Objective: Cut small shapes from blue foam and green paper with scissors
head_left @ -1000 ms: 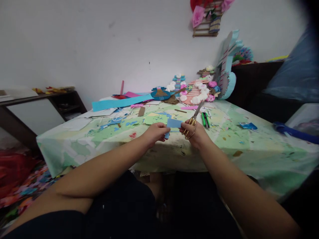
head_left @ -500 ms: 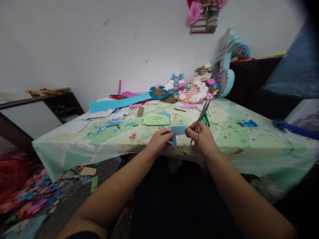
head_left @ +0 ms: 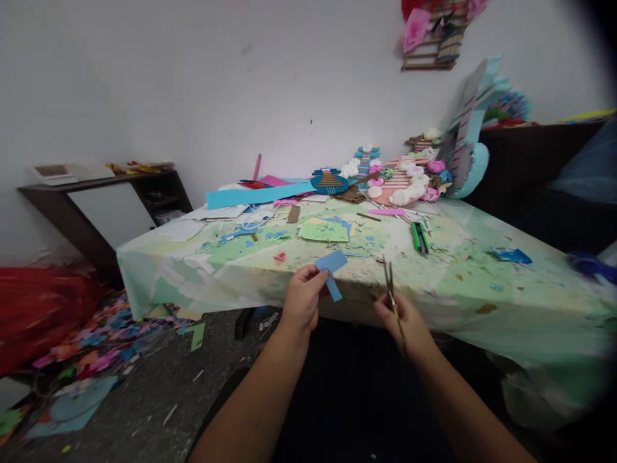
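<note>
A pale wall [head_left: 193, 96] rises beyond the left grip [head_left: 303, 301]; leftward of it stands a dark-framed cabinet [head_left: 112, 212], with speckled floor [head_left: 159, 373] below.

The paper piece [head_left: 332, 260] is in the left grip [head_left: 303, 299], just below the middle of the frame; the scissors [head_left: 392, 299] are in the right grip [head_left: 407, 325], to its right; behind them, on the desk [head_left: 443, 273], lie paper sheets [head_left: 324, 232], with the cutter [head_left: 419, 237] farther right; a cabinet [head_left: 113, 209] stands at the left; scraps [head_left: 103, 341] lie on the floor [head_left: 159, 399], lower left.
</note>
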{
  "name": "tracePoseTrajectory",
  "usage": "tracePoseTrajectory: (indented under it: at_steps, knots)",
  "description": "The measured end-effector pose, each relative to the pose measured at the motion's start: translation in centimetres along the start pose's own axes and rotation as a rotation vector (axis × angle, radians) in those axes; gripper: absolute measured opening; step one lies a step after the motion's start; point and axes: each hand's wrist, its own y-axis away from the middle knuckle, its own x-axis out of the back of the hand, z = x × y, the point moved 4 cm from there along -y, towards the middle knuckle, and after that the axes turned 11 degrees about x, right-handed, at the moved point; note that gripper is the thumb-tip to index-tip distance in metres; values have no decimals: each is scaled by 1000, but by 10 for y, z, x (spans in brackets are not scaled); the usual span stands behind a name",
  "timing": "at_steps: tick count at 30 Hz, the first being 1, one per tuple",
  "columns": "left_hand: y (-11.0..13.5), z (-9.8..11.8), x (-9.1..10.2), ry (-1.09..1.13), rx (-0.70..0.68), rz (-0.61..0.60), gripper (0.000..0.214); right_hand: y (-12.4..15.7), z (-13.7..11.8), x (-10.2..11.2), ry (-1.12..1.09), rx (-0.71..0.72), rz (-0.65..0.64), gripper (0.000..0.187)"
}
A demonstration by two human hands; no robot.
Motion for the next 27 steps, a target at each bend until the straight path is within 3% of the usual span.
tracePoseTrajectory:
  at_steps: [3,6,20,27]
  knots:
    - [5,-3,-7,7,34,-48,19,23,8,-5,66,-1,-112,25]
    - [12,-11,-16,-17,85,-89,17,35,10,-9,53,0,-121,25]
    - [11,-30,-17,-87,77,-57,18,43,17,-19,38,-55,-168,27]
    - [10,-39,-19,-203,112,-28,14,26,24,2,-170,-140,16,25]
